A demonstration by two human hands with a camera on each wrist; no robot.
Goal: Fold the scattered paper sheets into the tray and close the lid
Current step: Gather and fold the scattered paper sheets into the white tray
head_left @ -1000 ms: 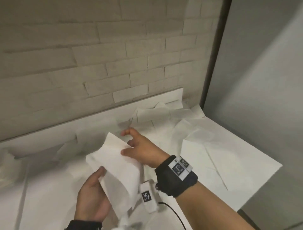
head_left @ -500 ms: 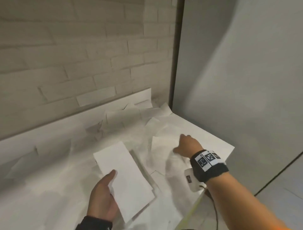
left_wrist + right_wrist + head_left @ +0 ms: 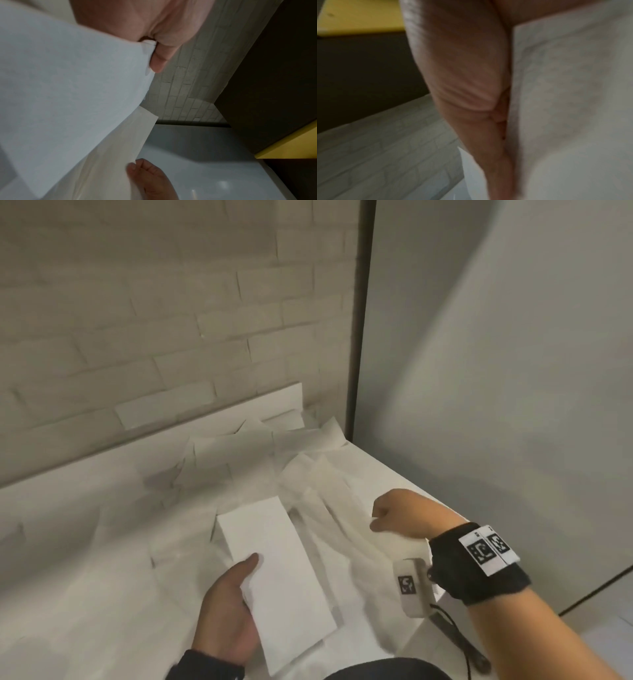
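- The left hand [image 3: 227,614] holds a folded white paper sheet [image 3: 277,573], a long flat rectangle. The thumb lies on top and the fingers are curled under its near edge.
- The right hand [image 3: 400,517] pinches the edge of a thin loose white paper sheet [image 3: 329,508] and lifts it a little off the white table [image 3: 383,470]. In the right wrist view the thumb presses flat against the paper.
- More crumpled white paper sheets [image 3: 233,453] lie scattered near the pale brick wall [image 3: 137,320], by the corner.
- I cannot see any tray or lid in these pictures.
- The paper looks very light and soft. It bends and droops when lifted, and I think it could tear or wrinkle if pulled hard.
- It is best to take a sheet by an edge or a corner, with a gentle pinch.
- The folded sheet looks stiffer, so holding it by one end works well.
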